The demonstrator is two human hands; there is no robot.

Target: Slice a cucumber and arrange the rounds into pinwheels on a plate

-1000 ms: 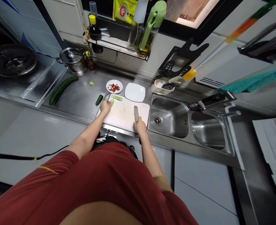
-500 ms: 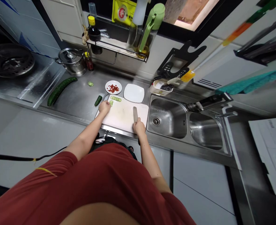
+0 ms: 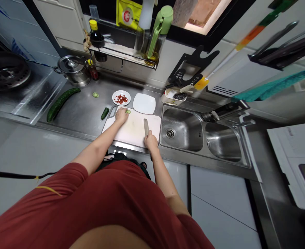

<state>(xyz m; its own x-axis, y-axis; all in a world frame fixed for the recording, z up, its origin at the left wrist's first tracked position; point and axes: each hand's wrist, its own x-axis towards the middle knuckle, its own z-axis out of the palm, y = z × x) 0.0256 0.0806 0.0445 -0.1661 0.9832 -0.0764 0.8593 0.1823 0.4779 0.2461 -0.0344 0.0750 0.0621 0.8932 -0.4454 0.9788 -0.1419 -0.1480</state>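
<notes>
My left hand [image 3: 121, 116] is at the top left of the white cutting board [image 3: 135, 133]. Its fingers curl over cucumber slices [image 3: 128, 111], and only the slices at its right edge show. In my right hand [image 3: 151, 140] is the handle of a kitchen knife [image 3: 146, 126], whose blade points away from me over the board's right part. A short cucumber piece [image 3: 105, 113] lies just left of the board. Behind the board stand a white plate with chopped red pieces [image 3: 114, 98] and a square white plate [image 3: 144, 103].
A long cucumber [image 3: 61, 103] and a few cucumber slices [image 3: 95, 94] lie on the steel counter to the left. Beyond them stands a lidded pot [image 3: 76, 74]. On the right is a double sink [image 3: 183, 124]. A shelf of bottles [image 3: 123, 52] hangs above the counter.
My left hand has moved right and forward, from beside the cucumber slices to over them, covering most of the row. My right hand keeps the knife in about the same place. The view has shifted slightly.
</notes>
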